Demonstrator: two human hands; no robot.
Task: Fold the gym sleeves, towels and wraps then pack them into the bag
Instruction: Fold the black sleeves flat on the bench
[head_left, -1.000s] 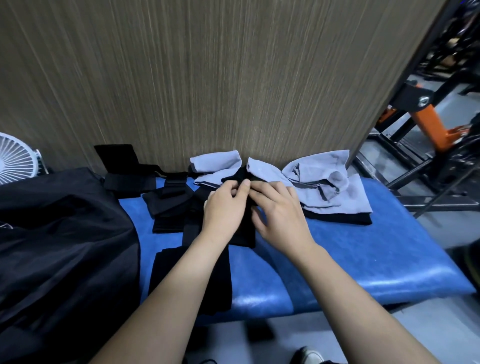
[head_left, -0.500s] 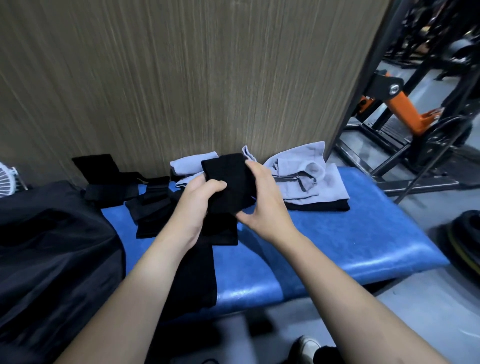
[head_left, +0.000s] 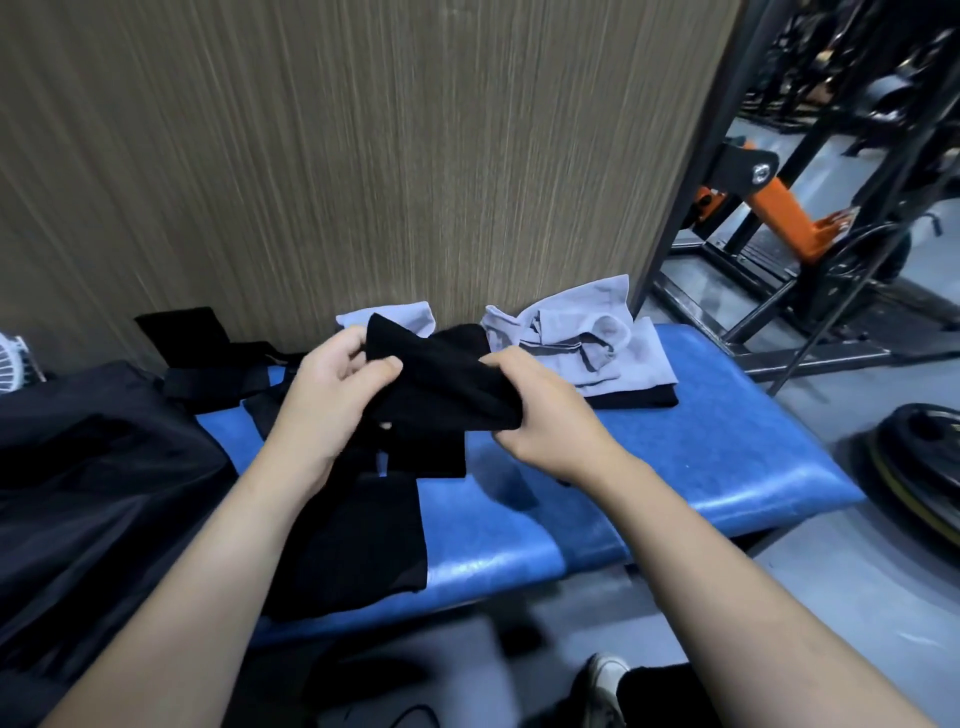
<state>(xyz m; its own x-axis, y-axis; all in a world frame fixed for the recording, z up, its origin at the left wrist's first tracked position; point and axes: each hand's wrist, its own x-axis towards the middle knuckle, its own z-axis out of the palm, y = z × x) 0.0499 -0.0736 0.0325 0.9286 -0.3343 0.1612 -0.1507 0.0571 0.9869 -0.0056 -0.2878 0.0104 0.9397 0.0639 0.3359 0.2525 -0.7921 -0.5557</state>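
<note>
- Spanning the middle is one blue padded bench (head_left: 701, 457), set against one wood-grain wall panel (head_left: 363, 156).
- One black bag (head_left: 93, 467) slumps over the bench's left end, dark and creased.
- Two pale grey towels lie at the back: a crumpled one (head_left: 582, 332) on the right atop a flat black cloth, and a smaller one (head_left: 395, 319) behind the hands.
- Several black wraps and sleeves (head_left: 218, 374) lie heaped at back left; how many, I cannot tell. One flat black piece (head_left: 363, 540) lies at the front edge.
- One black sleeve (head_left: 441, 395), soft and bunched, is held above the bench.
- Two hands: the left hand (head_left: 332, 400) pinches its left end with thumb over fingers; the right hand (head_left: 540, 415) curls around its right end.
</note>
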